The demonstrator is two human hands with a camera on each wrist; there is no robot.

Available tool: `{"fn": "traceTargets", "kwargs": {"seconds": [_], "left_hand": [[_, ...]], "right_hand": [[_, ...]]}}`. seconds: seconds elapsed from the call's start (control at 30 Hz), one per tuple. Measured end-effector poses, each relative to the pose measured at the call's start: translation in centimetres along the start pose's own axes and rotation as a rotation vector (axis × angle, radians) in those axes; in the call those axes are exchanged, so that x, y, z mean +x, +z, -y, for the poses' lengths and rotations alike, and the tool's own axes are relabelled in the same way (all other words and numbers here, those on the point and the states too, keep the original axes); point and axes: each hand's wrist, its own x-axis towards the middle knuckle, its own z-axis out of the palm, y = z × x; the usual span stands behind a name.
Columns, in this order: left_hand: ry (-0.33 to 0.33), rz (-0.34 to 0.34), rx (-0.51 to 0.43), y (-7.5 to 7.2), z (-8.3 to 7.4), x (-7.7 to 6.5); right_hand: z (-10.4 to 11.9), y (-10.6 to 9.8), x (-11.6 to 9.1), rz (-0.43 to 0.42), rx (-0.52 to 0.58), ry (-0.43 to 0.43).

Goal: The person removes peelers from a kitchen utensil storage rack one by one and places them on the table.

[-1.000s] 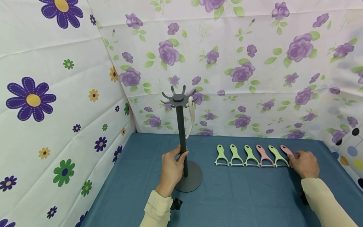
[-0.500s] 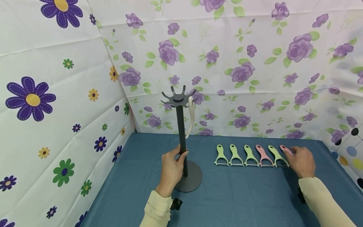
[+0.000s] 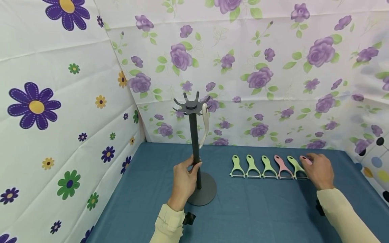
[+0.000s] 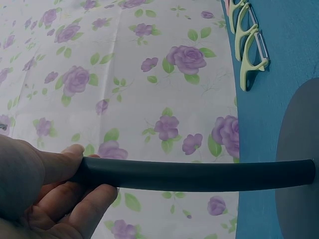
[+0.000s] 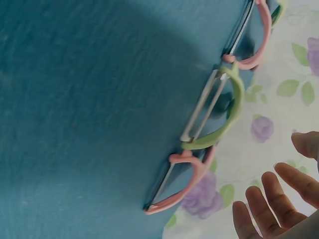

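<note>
My left hand grips the post of a dark grey utensil stand between thumb and fingers. The stand is upright on its round base, with curved hooks on top. From one hook hangs a cream-coloured item, seen edge-on, perhaps a peeler. At the right end of a row of peelers, my right hand is over a pink peeler, hiding most of it in the head view. The right wrist view shows those fingers spread and apart from that peeler.
Left of the right hand lie a green peeler, another pink peeler and several more green peelers, handles pointing back. They lie on a blue cloth. A flowered sheet stands behind, another at the left.
My right hand has shifted a little to the left over the end pink peeler, which keeps about its place. My left hand and the stand have stayed still.
</note>
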Motion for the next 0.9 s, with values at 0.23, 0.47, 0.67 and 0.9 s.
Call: {"fn": "traceTargets", "kwargs": {"seconds": [0.23, 0.47, 0.67, 0.9], "left_hand": [[0.005, -0.001, 0.003, 0.0, 0.0, 0.0], [0.005, 0.003, 0.001, 0.0, 0.0, 0.0], [-0.002, 0.006, -0.001, 0.1, 0.0, 0.0], [-0.003, 0.003, 0.006, 0.1, 0.0, -0.1]], "right_hand": [[1.3, -0.1, -0.1, -0.009, 0.015, -0.036], [2.5, 0.0, -0.2, -0.045, 0.015, -0.091], [3.4, -0.1, -0.2, -0.063, 0.034, -0.126], [4.1, -0.5, 0.0, -0.073, 0.045, -0.156]]}}
